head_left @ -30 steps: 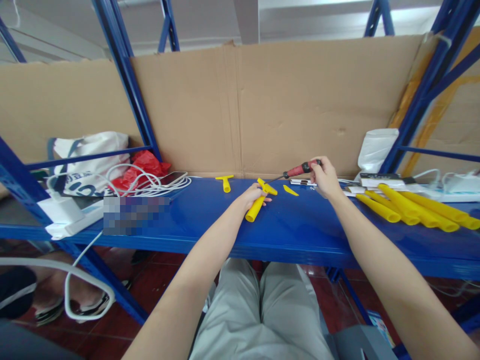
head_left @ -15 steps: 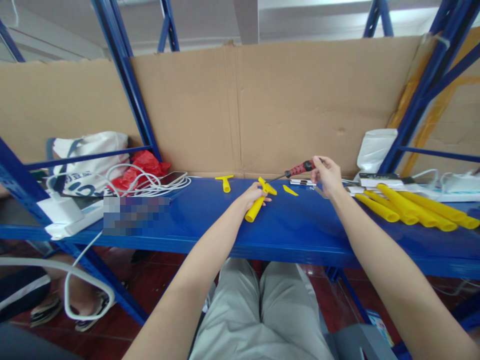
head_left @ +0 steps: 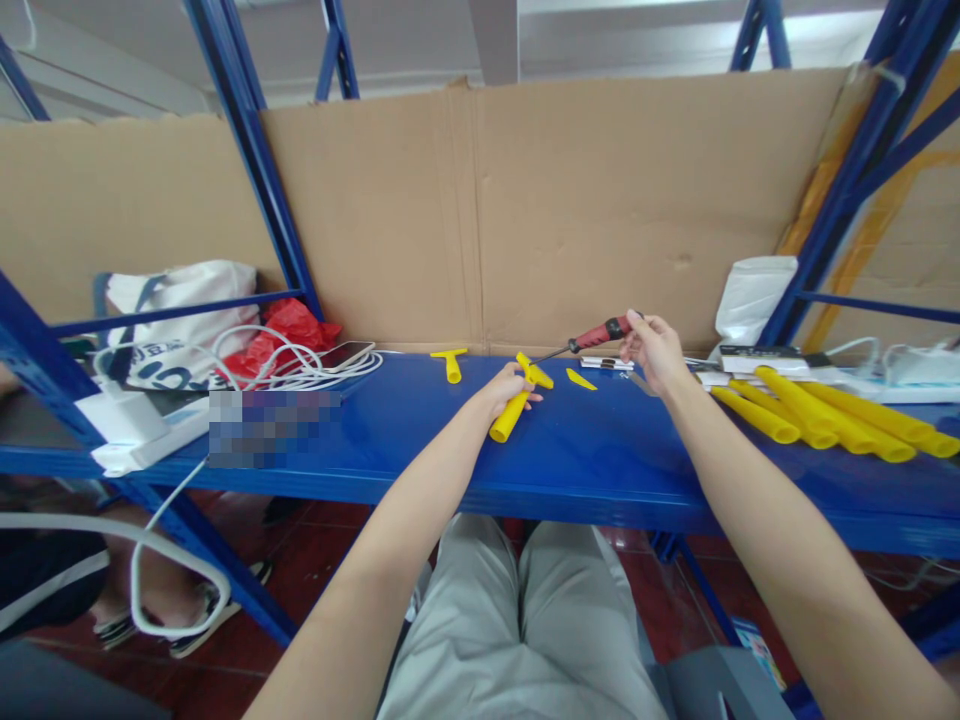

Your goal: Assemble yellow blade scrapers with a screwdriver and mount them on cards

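Note:
My left hand (head_left: 506, 392) is closed round a yellow plastic T-shaped piece with a hollow tube handle (head_left: 510, 418), just above the blue shelf. In my right hand (head_left: 655, 350) is a screwdriver (head_left: 600, 334) with a red and black handle, pinched at the end of its grip. Its shaft slants down to the left, and the tip meets the crosspiece of the yellow part; the exact contact is too small to make out. A flat yellow blade-like piece (head_left: 580, 380) lies to the right of my left hand. Behind it on the left sits a smaller yellow T-shaped piece (head_left: 453, 366).
Several yellow tubes (head_left: 817, 415) lie at the right of the blue shelf (head_left: 420, 440). White cables (head_left: 322, 372), a power strip (head_left: 161, 440) and a cloth bag (head_left: 180, 325) crowd the left. Cardboard (head_left: 585, 220) stands behind. Another person's legs show at lower left.
The screwdriver's handle has turned about its own axis, showing a different side. My right fingers have shifted slightly on its end. My left hand and the yellow piece stay in place.

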A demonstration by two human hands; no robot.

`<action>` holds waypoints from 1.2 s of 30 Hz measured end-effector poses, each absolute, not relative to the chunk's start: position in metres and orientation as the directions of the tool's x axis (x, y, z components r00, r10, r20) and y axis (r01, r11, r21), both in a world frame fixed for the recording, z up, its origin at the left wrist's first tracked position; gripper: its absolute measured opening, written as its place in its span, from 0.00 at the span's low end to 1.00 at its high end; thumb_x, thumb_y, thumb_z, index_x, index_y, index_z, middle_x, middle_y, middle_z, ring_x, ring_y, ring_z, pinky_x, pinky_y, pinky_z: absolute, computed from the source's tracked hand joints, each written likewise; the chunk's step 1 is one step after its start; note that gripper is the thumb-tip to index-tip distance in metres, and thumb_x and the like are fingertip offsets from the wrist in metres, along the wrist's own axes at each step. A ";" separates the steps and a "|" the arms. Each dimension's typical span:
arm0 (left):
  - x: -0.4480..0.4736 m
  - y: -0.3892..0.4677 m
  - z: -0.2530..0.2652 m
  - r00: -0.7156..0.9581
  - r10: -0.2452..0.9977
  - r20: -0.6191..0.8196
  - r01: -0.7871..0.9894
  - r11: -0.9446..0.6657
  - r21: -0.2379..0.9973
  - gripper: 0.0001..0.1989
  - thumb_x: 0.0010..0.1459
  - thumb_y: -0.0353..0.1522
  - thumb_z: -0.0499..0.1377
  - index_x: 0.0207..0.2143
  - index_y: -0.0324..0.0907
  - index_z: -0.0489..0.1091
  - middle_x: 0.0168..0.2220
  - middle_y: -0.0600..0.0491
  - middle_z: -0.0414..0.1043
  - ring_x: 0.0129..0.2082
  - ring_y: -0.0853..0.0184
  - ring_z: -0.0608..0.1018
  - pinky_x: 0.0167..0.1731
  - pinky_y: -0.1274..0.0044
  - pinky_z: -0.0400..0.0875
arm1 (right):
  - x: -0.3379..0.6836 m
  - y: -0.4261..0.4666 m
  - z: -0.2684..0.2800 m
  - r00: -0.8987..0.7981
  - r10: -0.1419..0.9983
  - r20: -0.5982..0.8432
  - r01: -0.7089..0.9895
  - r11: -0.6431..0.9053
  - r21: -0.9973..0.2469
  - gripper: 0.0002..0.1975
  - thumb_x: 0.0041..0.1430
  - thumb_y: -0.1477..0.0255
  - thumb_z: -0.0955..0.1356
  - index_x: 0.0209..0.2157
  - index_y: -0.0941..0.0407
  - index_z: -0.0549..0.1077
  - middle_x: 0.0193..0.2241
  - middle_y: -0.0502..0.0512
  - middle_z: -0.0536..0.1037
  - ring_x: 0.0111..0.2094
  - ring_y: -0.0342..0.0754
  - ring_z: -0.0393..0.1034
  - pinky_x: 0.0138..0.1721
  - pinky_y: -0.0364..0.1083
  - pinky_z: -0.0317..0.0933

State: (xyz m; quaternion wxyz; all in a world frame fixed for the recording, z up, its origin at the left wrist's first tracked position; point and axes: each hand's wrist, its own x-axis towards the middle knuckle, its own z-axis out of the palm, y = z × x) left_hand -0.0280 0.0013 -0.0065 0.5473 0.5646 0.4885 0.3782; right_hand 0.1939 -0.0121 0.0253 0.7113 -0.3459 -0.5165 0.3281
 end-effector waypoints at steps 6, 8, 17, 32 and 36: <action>-0.028 0.003 -0.007 0.241 0.965 -0.106 0.131 0.076 0.989 0.24 0.55 0.17 0.52 0.52 0.41 0.55 0.44 0.45 0.72 0.27 0.69 0.79 0.19 0.84 0.67 | 0.197 -0.009 0.024 0.234 0.832 0.503 -0.119 0.538 -0.834 0.22 0.46 0.51 0.70 0.26 0.53 0.60 0.11 0.40 0.62 0.11 0.38 0.57 0.12 0.38 0.52; -0.028 0.002 -0.007 0.240 0.966 -0.100 0.139 0.068 0.988 0.23 0.55 0.16 0.51 0.52 0.40 0.54 0.45 0.44 0.71 0.27 0.70 0.79 0.18 0.84 0.66 | 0.197 -0.010 0.025 0.215 0.851 0.480 -0.139 0.513 -0.847 0.21 0.48 0.52 0.70 0.27 0.53 0.60 0.12 0.41 0.65 0.12 0.38 0.59 0.13 0.38 0.54; -0.028 0.000 -0.006 0.236 0.967 -0.100 0.138 0.069 0.988 0.23 0.56 0.16 0.51 0.52 0.40 0.55 0.45 0.44 0.71 0.26 0.70 0.79 0.18 0.84 0.66 | 0.198 -0.013 0.026 0.223 0.838 0.498 -0.166 0.536 -0.828 0.22 0.43 0.55 0.73 0.25 0.54 0.60 0.15 0.42 0.66 0.14 0.37 0.60 0.14 0.38 0.55; -0.029 0.003 -0.007 0.235 0.966 -0.106 0.150 0.072 0.986 0.24 0.55 0.16 0.50 0.52 0.41 0.54 0.45 0.44 0.72 0.28 0.69 0.79 0.18 0.84 0.67 | 0.200 -0.015 0.027 0.145 0.873 0.466 -0.195 0.487 -0.852 0.18 0.50 0.57 0.70 0.26 0.54 0.62 0.18 0.45 0.70 0.16 0.38 0.63 0.17 0.38 0.58; -0.029 0.003 -0.007 0.227 0.968 -0.105 0.145 0.073 0.987 0.23 0.55 0.17 0.51 0.52 0.41 0.54 0.45 0.44 0.72 0.27 0.69 0.79 0.17 0.84 0.66 | 0.199 -0.016 0.028 0.154 0.867 0.473 -0.198 0.496 -0.845 0.19 0.47 0.57 0.72 0.27 0.54 0.62 0.16 0.43 0.68 0.15 0.37 0.61 0.16 0.37 0.56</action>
